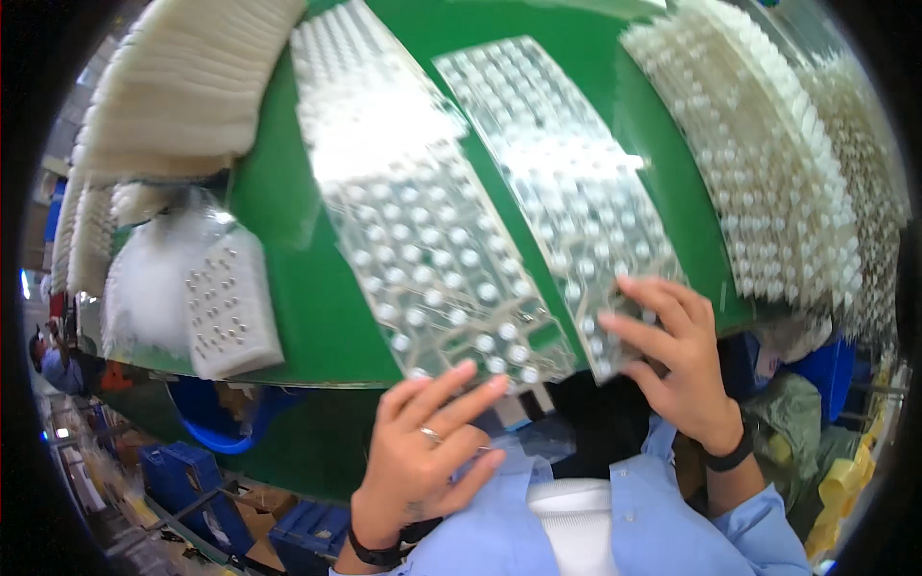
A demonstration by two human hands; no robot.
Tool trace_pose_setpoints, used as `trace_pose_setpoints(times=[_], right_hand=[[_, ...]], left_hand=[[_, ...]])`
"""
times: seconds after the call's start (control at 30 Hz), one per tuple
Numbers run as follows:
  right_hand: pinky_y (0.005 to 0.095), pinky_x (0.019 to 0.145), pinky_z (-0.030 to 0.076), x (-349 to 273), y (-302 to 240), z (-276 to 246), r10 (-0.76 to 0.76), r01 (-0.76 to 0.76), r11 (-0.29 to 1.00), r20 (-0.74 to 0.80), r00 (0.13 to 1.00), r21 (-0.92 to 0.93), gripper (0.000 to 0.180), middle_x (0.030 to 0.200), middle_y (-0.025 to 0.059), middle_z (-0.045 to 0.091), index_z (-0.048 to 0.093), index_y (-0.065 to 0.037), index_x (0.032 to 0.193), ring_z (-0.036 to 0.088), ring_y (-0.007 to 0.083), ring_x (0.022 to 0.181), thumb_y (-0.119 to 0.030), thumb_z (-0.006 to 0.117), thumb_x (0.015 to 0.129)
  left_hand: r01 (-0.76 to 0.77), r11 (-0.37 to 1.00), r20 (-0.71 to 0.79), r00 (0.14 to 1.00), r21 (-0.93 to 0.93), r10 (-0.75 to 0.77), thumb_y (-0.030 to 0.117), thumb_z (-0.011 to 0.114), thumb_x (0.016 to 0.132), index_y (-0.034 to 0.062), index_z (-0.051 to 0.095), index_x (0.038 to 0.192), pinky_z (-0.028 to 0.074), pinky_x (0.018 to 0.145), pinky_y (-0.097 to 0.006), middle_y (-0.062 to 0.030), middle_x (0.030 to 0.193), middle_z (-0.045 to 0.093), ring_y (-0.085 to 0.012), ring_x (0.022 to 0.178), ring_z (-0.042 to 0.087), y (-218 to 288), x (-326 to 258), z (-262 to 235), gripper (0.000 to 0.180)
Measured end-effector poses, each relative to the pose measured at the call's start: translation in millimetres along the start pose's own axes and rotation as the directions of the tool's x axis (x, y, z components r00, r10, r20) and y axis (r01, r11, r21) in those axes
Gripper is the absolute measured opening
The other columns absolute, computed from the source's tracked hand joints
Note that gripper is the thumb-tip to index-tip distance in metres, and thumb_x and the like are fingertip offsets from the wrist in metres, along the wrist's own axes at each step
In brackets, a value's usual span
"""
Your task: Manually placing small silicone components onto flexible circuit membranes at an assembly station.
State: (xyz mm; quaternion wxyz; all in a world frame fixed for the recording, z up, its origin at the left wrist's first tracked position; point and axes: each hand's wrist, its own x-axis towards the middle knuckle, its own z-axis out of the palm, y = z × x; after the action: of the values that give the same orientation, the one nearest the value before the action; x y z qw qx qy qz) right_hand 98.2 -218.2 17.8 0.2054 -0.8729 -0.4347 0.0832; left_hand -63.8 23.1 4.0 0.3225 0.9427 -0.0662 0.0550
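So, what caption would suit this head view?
Two hands, left and right, rest at clear blister trays on a green table.

Those two clear plastic trays [423, 221] are super glossy, glare everywhere, studded with little shiny caps. The green surface [288, 259] looks smooth and matt. The white stack [182, 86] up left seems soft, foamy plastic.

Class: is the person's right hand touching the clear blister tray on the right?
Touching. In the head view the right hand lies with fingers spread flat on the near end of the right tray.
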Motion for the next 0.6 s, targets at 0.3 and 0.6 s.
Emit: trace_pose_setpoints(times=[0.3,0.6], right_hand=[[0.0448,0.094,0.046,22,-43,-26,-0.055,0.248,0.942,-0.627,0.777,0.224,0.025,0.113,0.014,0.068,0.07,-0.006,0.103,0.061,0.0344,0.104,-0.002,0.054,0.083],[0.0467,0.096,0.039,29,-76,32,-0.245,0.273,0.919,-0.13,0.961,0.284,0.04,0.121,0.0076,0.064,0.067,-0.01,0.118,0.056,0.0299,0.111,-0.009,0.071,0.078]], left_hand=[[-0.088,0.993,-0.068,0.994,-0.074,0.083,0.021,0.07,0.084,0.0079,0.059,0.076,0.04,0.097,-0.04,-0.0066,0.132,0.062,-0.0251,0.127,0.054,12,13,13,0.019],[-0.256,0.934,-0.193,0.958,-0.249,0.211,0.02,0.069,0.084,0.007,0.063,0.077,0.045,0.097,-0.045,-0.0148,0.107,0.069,-0.0316,0.104,0.064,-4,-7,-5,0.015]])
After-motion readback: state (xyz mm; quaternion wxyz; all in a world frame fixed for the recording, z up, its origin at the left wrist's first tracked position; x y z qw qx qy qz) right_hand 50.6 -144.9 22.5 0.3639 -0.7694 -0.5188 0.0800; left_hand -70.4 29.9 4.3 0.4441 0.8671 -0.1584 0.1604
